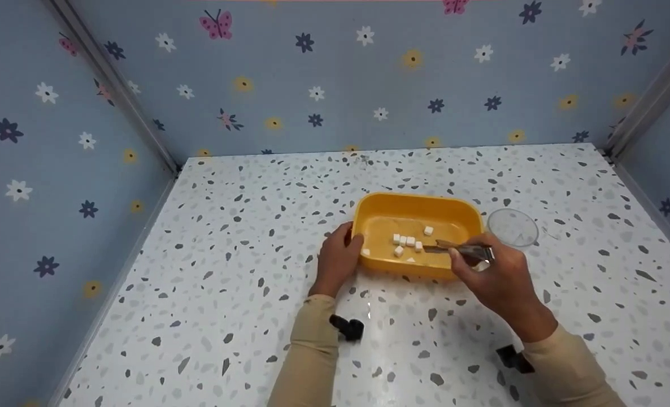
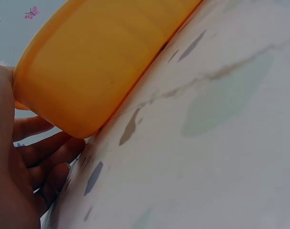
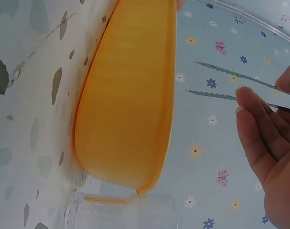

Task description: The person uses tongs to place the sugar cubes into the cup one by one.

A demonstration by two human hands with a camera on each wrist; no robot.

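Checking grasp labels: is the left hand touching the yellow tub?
Touching. Head view: the left hand grips the yellow tub, thumb over its rim.

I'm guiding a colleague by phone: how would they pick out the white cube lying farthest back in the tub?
Find the yellow tub on the speckled white table. Inside, several white cubes lie clustered near the tips of the tweezers in the right hand. The wanted cube sits apart from that cluster, nearer the tub's far wall than any other.
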